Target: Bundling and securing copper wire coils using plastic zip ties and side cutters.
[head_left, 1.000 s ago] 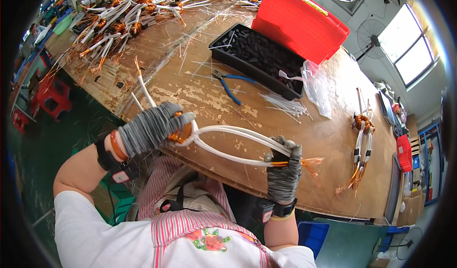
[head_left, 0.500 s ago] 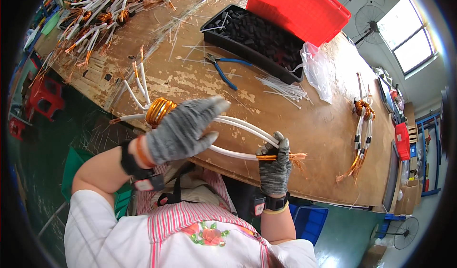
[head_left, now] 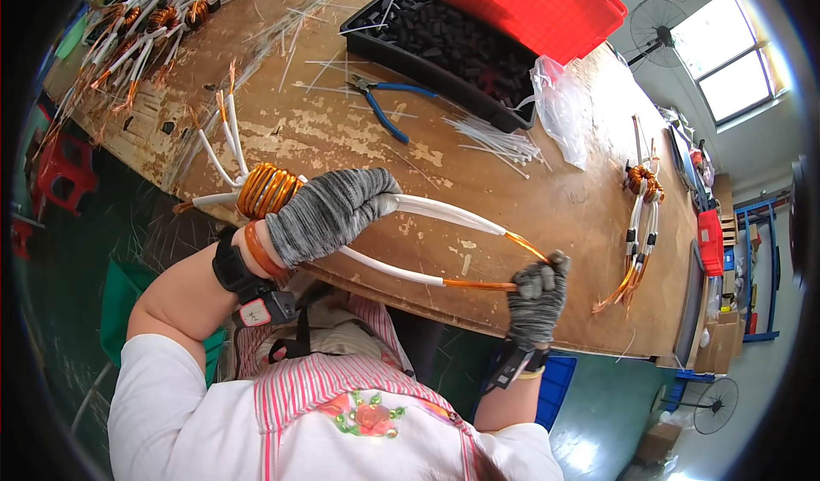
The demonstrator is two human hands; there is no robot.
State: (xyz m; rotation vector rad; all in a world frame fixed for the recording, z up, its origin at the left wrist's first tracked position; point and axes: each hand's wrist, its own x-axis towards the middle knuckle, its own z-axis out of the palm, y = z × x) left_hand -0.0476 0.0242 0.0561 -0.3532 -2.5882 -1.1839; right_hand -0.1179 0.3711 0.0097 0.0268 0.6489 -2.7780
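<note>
A copper-wound coil (head_left: 268, 192) with white-sleeved wire leads lies close to the table's near edge. In its grey glove, my left hand (head_left: 335, 214) is closed around the white sleeves just right of the coil. Farther right, my gloved right hand (head_left: 537, 303) grips the bare copper ends (head_left: 480, 285) of the leads, whose tips are hidden in the fist. Between my hands the upper sleeve (head_left: 450, 212) bows away from me and the lower sleeve (head_left: 389, 269) runs nearer to me. Other white-sleeved leads (head_left: 229, 143) stick out from the coil's left side.
Beyond my hands lie blue-handled cutters (head_left: 384, 114), white cable ties (head_left: 494, 143) and a black tray (head_left: 418, 73) of small black pieces. A red bin (head_left: 538, 7) and plastic bag (head_left: 561, 114) adjoin it. A finished-looking coil (head_left: 642, 184) lies right; a coil heap (head_left: 162, 24) sits far left.
My right hand has moved right and slightly nearer me, now closed on the copper ends; more bare copper shows past the sleeves. My left fingers, extended before, have curled around the sleeves.
</note>
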